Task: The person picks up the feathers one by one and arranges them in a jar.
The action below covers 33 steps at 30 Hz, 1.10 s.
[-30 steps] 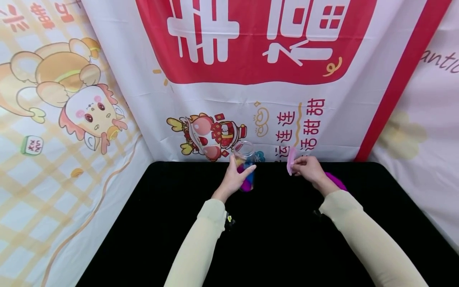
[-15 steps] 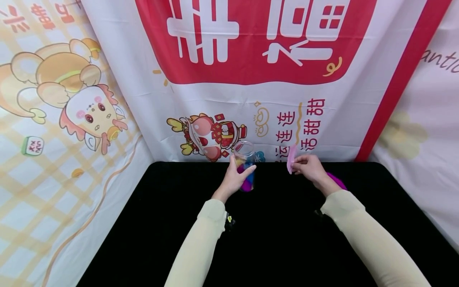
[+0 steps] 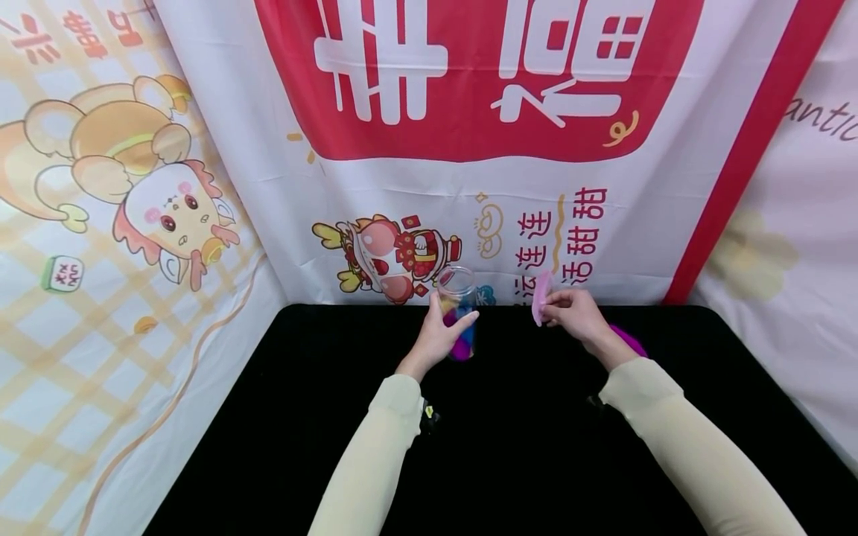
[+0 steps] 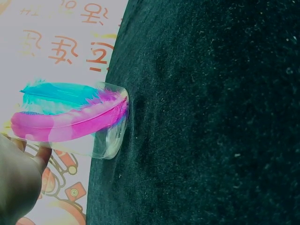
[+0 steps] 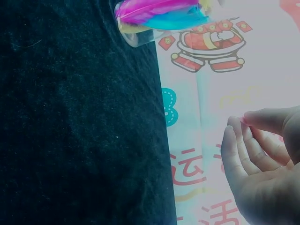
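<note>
My left hand (image 3: pixel 434 336) grips a clear jar (image 3: pixel 458 281) that stands upright near the table's far edge, its round mouth uncovered. Inside lie a magenta feather (image 4: pixel 65 124), a blue feather (image 4: pixel 61 97) and some yellow. To the jar's right, my right hand (image 3: pixel 578 318) pinches a pale pink feather (image 3: pixel 541 299) between thumb and fingertips, above the table edge and apart from the jar. In the right wrist view only a pink speck shows at the fingertips of the right hand (image 5: pixel 262 159).
A magenta feather (image 3: pixel 628 341) lies on the black table (image 3: pixel 509 447), partly covered by my right wrist. Printed cloth hangs right behind the table, with a red panel (image 3: pixel 469 141) on it, and more printed cloth (image 3: pixel 127 357) stands at the left and right sides.
The pale pink feather has tilted and shifted slightly left in my right hand's pinch. My left hand and the jar stay in place.
</note>
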Each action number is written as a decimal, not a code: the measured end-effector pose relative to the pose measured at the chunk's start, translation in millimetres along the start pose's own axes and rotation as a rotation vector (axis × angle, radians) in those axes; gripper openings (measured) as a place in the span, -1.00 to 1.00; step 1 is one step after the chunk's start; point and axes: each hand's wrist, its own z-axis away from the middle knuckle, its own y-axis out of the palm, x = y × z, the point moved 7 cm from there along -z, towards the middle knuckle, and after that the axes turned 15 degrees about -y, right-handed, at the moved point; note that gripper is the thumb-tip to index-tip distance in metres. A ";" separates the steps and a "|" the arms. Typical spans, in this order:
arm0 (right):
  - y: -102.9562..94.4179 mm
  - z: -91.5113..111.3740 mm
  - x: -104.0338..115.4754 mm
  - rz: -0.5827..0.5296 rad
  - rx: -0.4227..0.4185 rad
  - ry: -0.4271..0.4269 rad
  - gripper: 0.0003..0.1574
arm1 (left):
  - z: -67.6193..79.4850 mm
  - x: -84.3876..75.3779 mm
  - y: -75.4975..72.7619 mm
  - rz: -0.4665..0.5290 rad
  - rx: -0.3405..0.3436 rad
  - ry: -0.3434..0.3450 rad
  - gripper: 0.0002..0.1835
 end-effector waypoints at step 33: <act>1.2 -6.2 23.4 -0.006 -0.009 -0.038 -0.70 | -1.7 0.8 0.8 -0.009 -0.007 0.006 -0.11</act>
